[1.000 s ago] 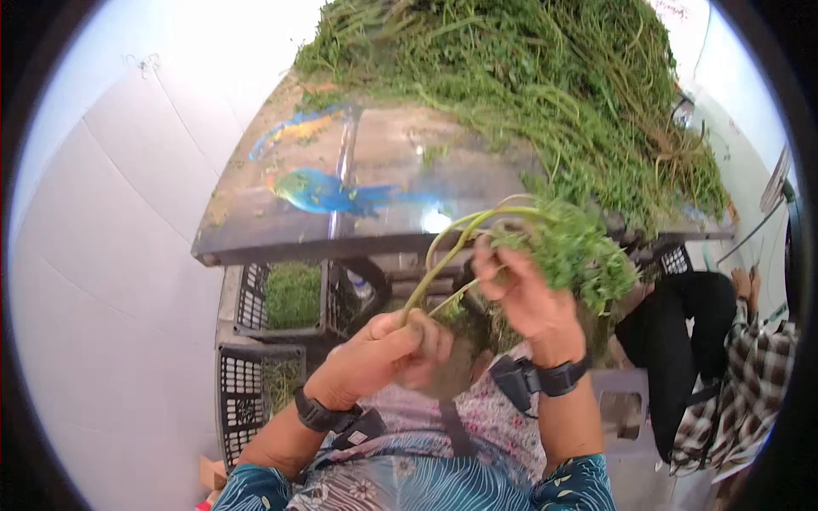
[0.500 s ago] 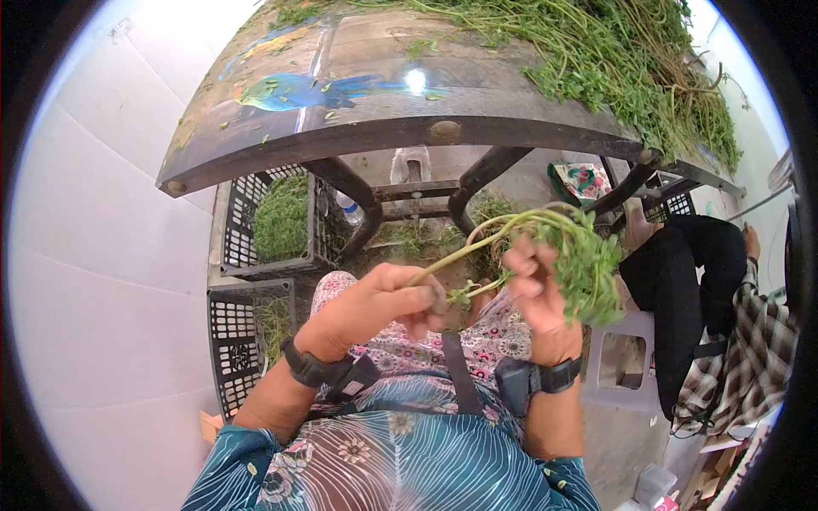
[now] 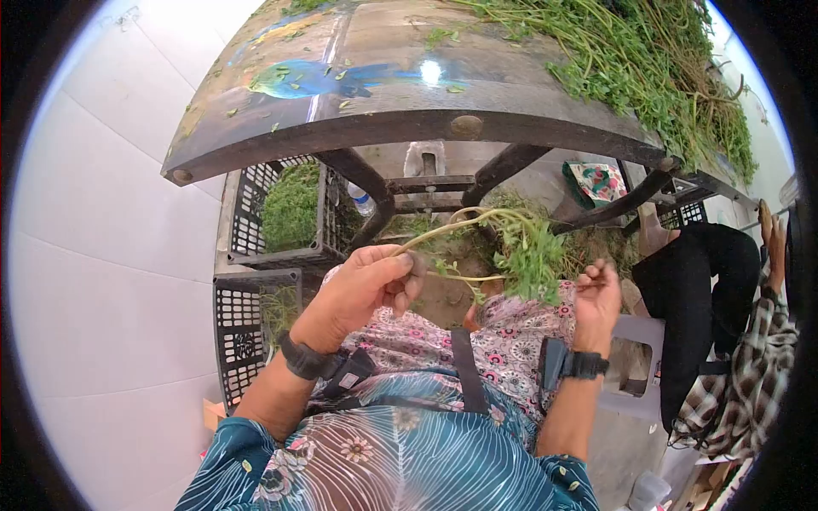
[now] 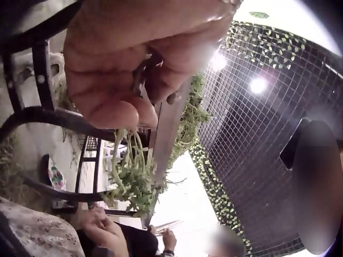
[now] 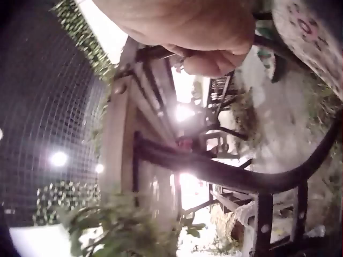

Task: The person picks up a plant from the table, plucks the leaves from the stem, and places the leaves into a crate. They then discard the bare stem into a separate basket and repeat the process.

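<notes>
My left hand (image 3: 366, 288) pinches the lower ends of a few long green herb stems (image 3: 443, 228) between thumb and fingers. The stems arch to the right, and their leafy tops (image 3: 532, 255) droop above my lap. In the left wrist view the leaves (image 4: 134, 187) hang past the curled fingertips. My right hand (image 3: 598, 298) is just right of the leaves, apart from them, its fingers loosely curled with nothing visible in them. In the right wrist view this hand (image 5: 193, 24) shows mostly its palm side, while blurred leaves (image 5: 118, 230) appear low in the picture.
A large heap of greens (image 3: 630, 68) lies on the painted wooden table (image 3: 383, 43) ahead. Black crates (image 3: 243, 213) with greens stand at the left, below the table's edge. A person in black trousers (image 3: 694, 289) sits at the right beside a pale plastic stool (image 3: 635, 328).
The right hand has left the leaves and moved right. The left hand has kept its grip, lowering the stems, and shifted slightly left. The head view has tilted down from the table.
</notes>
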Demonstrator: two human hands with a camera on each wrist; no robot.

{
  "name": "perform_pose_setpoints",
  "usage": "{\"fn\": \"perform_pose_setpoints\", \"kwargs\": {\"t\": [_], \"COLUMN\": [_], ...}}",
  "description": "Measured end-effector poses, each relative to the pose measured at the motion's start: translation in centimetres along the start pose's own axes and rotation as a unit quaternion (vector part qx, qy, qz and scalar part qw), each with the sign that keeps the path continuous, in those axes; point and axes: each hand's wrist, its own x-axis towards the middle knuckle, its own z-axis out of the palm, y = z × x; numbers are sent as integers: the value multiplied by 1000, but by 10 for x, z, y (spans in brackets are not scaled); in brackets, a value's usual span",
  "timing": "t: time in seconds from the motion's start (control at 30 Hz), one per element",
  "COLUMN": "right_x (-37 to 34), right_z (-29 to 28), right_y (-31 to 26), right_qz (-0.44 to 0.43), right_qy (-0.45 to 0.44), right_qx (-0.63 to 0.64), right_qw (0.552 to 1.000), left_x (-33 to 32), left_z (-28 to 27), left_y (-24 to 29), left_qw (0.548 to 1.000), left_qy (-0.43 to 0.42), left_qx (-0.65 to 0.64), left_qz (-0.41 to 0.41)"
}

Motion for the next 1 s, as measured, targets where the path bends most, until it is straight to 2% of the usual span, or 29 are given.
{"fn": "perform_pose_setpoints", "kwargs": {"t": [0.07,0.13,0.17,0.2,0.27,0.37,0.47,0.57,0.67,0.73,0.77,0.83,0.87,0.93,1.0], "right_x": [-46,-85,-95,-104,-117,-105,-108,-105,-110,-112,-113,-116,-116,-112,-111], "right_z": [59,105,117,128,158,159,165,160,161,160,158,154,152,146,142], "right_y": [-27,-35,-30,-24,-9,21,34,43,41,43,45,48,49,55,55], "right_qz": [-71,-61,-84,-107,-49,-89,32,7,126,138,145,124,113,49,-7], "right_qy": [-50,-190,-251,-307,-356,-422,-447,-420,-365,-359,-356,-355,-356,-375,-388], "right_qx": [7,-43,-183,-317,-505,-590,-528,-544,-497,-478,-467,-463,-461,-493,-531], "right_qw": [996,979,947,891,785,683,722,726,777,790,796,802,805,783,753], "left_x": [2,4,4,5,3,-3,-8,-7,-7,-3,-1,3,5,9,8], "left_z": [-1,0,1,3,7,10,5,7,10,9,7,4,3,3,5], "left_y": [-1,-4,-4,-3,0,13,16,22,24,14,14,15,14,11,11], "left_qw": [1000,1000,999,999,997,994,993,993,987,981,967,922,901,851,888], "left_qy": [14,23,25,26,10,-13,-36,-49,-47,-38,-19,18,38,75,81], "left_qx": [7,21,31,42,71,109,101,87,128,142,214,353,385,446,384], "left_qz": [6,4,0,-2,4,20,40,63,84,124,137,161,197,269,240]}}
